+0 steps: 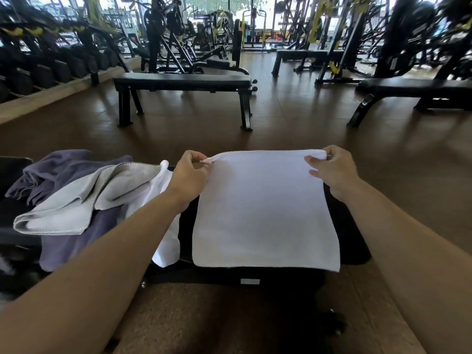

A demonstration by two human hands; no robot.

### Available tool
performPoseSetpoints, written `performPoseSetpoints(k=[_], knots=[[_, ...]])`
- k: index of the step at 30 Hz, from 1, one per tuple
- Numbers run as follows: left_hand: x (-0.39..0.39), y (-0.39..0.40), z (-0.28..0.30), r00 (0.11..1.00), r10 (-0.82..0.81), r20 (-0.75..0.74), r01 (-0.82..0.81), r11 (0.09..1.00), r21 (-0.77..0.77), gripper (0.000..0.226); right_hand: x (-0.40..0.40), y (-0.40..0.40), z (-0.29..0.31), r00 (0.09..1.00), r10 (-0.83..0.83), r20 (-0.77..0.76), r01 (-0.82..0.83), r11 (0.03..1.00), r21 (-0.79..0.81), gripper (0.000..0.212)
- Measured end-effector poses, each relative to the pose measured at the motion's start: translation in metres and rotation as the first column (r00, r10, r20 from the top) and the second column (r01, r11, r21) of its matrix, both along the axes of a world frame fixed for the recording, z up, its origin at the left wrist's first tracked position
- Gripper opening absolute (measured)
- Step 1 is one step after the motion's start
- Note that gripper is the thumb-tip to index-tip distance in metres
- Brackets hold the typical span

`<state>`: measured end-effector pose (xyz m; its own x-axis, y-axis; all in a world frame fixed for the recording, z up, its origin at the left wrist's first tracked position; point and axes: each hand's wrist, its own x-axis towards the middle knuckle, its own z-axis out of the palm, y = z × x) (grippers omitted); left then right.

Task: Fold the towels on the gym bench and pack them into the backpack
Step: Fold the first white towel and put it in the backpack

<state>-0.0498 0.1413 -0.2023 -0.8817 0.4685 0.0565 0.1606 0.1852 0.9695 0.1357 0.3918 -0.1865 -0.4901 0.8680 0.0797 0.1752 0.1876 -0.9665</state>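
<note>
Both hands are on the white towel (pixel 265 210) here, one at each far corner. The left hand (pixel 189 175) pinches its corner between thumb and fingertips, and the right hand (pixel 332 169) has the opposite corner nipped tight, the other fingers curled in. The towel lies spread flat across the black gym bench (pixel 352 241), its near edge hanging just over the front of the pad.

It looks a light, soft, limp thing. There is no stiffness in it, so it will sag wherever it is not held, and the corners are the right place to grip: taken there, the far edge stays straight and can be carried over to meet the near edge in one clean fold. Grabbed in the middle, it would likely bunch up.

Off to the left, more work waits. A grey towel (pixel 76 208) lies loosely heaped, overlapping a purple towel (pixel 63 169) beneath and behind it, and a further strip of white cloth (pixel 166 226) hangs off the bench edge just beside the left forearm. None of these looks folded.

No backpack can be picked out with any certainty, so the packing seems some way off; by the look of things, this is early in the folding.
</note>
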Motion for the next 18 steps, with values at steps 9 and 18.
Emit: performPoseSetpoints(k=[9,18], knots=[[0.007,-0.004,0.007,0.995,-0.015,0.095,0.001,0.989,0.148,0.013,0.001,-0.003,-0.001,0.997,0.065,-0.034,-0.062,0.994,0.085,0.021],[0.011,-0.021,0.015,0.989,-0.048,0.139,0.02,0.98,0.198,0.01,0.02,-0.011,0.009,0.991,0.133,0.011,-0.134,0.979,0.151,0.023]])
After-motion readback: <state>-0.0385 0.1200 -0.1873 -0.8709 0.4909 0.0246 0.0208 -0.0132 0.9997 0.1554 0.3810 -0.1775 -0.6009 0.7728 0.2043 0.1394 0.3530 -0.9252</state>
